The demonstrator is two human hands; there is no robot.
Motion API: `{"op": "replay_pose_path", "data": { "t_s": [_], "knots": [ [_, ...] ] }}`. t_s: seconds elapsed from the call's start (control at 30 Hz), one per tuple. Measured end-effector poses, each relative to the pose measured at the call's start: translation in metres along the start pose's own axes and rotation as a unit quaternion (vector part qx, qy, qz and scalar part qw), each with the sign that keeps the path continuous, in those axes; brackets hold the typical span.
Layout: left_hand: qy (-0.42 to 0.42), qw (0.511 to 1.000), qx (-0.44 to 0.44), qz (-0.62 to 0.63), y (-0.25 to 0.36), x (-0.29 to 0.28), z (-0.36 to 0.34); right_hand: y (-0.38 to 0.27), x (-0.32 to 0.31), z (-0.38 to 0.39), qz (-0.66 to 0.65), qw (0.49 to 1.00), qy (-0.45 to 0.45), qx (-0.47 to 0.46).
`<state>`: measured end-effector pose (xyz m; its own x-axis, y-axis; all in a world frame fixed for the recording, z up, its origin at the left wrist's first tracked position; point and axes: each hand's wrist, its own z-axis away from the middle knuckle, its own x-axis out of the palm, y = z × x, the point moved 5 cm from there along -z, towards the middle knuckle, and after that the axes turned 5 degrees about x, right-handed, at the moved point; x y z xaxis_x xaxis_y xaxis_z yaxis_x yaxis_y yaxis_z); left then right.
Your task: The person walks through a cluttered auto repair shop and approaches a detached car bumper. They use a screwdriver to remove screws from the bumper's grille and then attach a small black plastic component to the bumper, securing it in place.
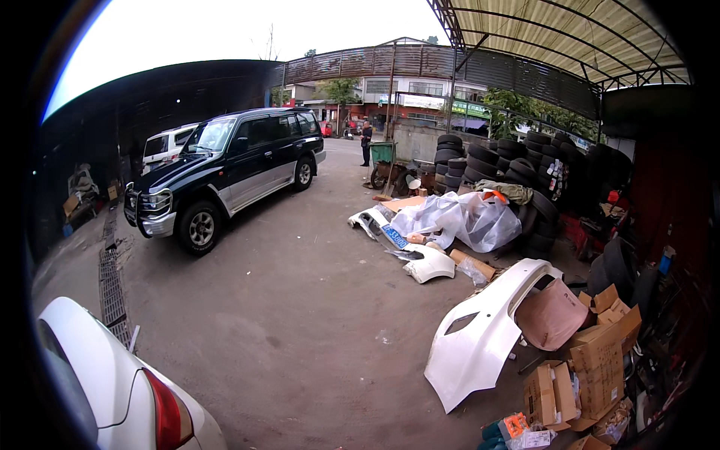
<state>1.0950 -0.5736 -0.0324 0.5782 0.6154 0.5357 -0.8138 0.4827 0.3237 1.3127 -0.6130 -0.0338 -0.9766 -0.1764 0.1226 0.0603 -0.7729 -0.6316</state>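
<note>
Neither of my hands shows, and no forearm comes into the picture. Closest on the left is the rear corner of a white car (pixel 97 367) with a red tail light (pixel 166 411). On the right, a large white bumper (pixel 472 337) lies on the ground beside a brownish seat-like pad (pixel 551 315). Farther back, a second white bumper (pixel 431 264) with a blue plate rests by a heap of clear plastic sheeting (pixel 487 221). A dark SUV (pixel 259 150) with silver lower panels stands at the back left.
Several torn cardboard boxes (pixel 596 371) crowd the lower right. Stacked tyres (pixel 480 161) line the right side under a ribbed roof (pixel 570 34). A metal drain grate (pixel 112 289) runs along the left. Near a green bin (pixel 382 153), a person (pixel 366 142) stands in the distance.
</note>
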Motion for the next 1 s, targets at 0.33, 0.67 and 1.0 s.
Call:
{"op": "replay_pose_path", "data": {
  "t_s": [0.33, 0.67, 1.0],
  "knots": [
    [-0.049, 0.99, -0.044, 0.128, 0.032, -0.009, -0.008, 0.005, -0.007, -0.034, 0.019, 0.998, 0.056, -0.016],
    [-0.19, 0.973, -0.077, 0.11, 0.06, 0.006, 0.005, 0.048, -0.016, -0.044, -0.014, 0.993, 0.114, -0.01],
    [-0.257, 0.955, -0.057, 0.133, 0.084, 0.027, 0.026, 0.085, -0.002, -0.059, -0.02, 0.991, 0.132, -0.003]
  ]
}}
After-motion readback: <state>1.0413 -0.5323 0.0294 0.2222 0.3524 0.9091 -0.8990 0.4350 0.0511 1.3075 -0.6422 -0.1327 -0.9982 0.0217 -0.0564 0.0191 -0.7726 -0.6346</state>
